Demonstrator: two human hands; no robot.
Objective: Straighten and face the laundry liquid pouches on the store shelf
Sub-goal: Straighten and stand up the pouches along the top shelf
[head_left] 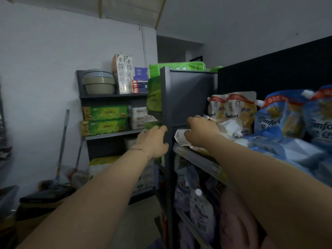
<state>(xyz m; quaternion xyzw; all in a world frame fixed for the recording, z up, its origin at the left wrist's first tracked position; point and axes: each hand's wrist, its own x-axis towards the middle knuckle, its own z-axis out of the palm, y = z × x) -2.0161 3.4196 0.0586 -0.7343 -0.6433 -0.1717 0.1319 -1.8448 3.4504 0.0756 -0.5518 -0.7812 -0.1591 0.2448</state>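
Observation:
Yellow-and-white Comfort pouches stand at the left end of the grey shelf. Blue Comfort pouches stand to their right, and more blue pouches lie flat in front. A white pouch lies flat at the shelf's left front corner. My right hand rests on top of that white pouch with its fingers curled over it. My left hand grips the upright grey end panel of the shelf unit, in front of a green pack.
A second grey shelving unit against the white wall holds bowls, tissue boxes and green packs. Mops lean on the wall at left. Lower shelves under my right arm hold purple and white pouches. A black back panel rises behind the pouches.

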